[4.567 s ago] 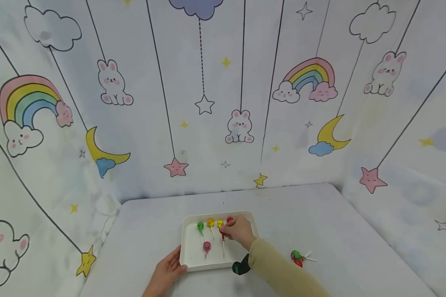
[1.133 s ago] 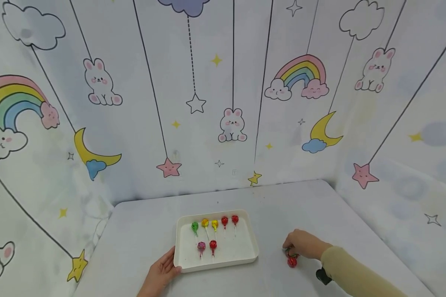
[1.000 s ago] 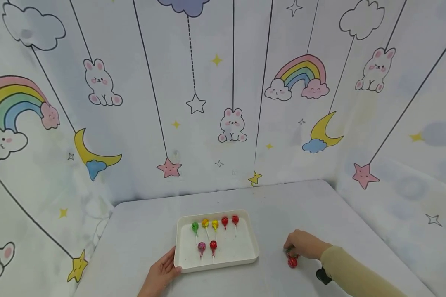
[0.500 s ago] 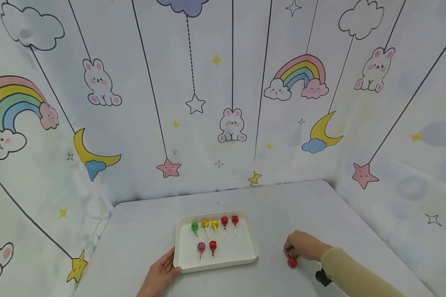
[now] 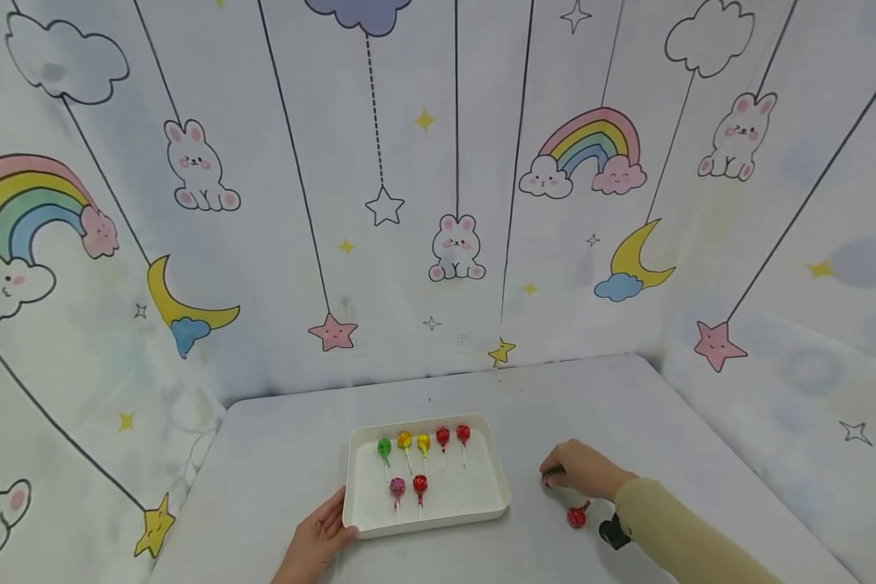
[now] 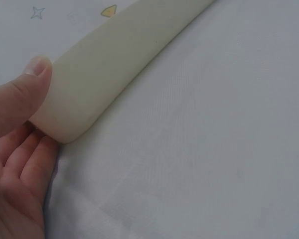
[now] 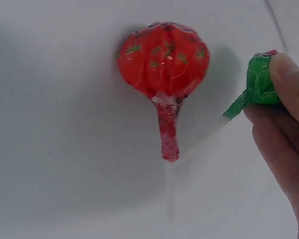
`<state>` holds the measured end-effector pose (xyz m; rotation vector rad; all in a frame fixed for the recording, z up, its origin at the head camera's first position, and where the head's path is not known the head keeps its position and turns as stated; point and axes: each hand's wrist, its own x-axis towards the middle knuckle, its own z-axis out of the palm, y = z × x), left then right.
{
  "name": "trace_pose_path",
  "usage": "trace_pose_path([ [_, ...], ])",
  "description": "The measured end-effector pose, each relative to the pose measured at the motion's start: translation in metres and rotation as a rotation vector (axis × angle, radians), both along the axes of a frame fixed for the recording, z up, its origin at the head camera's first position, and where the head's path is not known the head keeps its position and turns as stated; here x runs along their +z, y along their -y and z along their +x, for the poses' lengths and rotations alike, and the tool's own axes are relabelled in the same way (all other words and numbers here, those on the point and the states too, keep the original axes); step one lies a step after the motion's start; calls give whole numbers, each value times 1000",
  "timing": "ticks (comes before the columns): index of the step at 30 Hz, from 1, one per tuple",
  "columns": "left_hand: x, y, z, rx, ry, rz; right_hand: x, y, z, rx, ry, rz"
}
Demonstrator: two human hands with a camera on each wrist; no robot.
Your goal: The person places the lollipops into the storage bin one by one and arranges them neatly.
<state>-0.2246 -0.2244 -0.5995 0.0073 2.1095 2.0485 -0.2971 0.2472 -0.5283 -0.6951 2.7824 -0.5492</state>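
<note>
My left hand (image 5: 315, 537) holds the near left corner of a white tray (image 5: 467, 496); in the left wrist view its thumb (image 6: 38, 74) is on the wall and the other fingers lie against the corner from below. To the right of the tray, my right hand (image 5: 590, 469) pinches the head of a green-wrapped lollipop (image 7: 259, 82) between thumb and fingers. The white stick slants down to the left in the right wrist view. Beside that hand a red-wrapped lollipop (image 5: 577, 517) lies on the table, apart from the fingers.
Several lollipops lie in the tray in two rows. The back row runs from a green one (image 5: 384, 448) to a red one (image 5: 463, 433). In front are a pink one (image 5: 397, 487) and a red one (image 5: 420, 483). A patterned cloth wall (image 5: 409, 284) stands behind the white table.
The right hand has put a red lollipop in the tray's front row and gone right to the table. Now it has drawn the green lollipop away from the red one. The left hand stays.
</note>
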Motion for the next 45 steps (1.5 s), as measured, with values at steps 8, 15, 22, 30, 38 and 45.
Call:
trace_pose_path([
  [8,0,0,-1,-13,2,-4,20,4,-1,-75,-11,-114],
  [15,-5,1,-3,12,7,-25,36,0,-11,-227,-13,-329],
  [22,-8,3,-2,2,1,-25,37,4,-24,-377,89,-615],
  [30,-6,3,-2,-10,0,-13,31,41,-32,-501,175,-791],
  [38,-2,2,-1,-8,-3,-3,17,112,-34,-576,142,-681],
  [45,-3,2,-1,-11,-11,-7,1,159,-27,-547,129,-581],
])
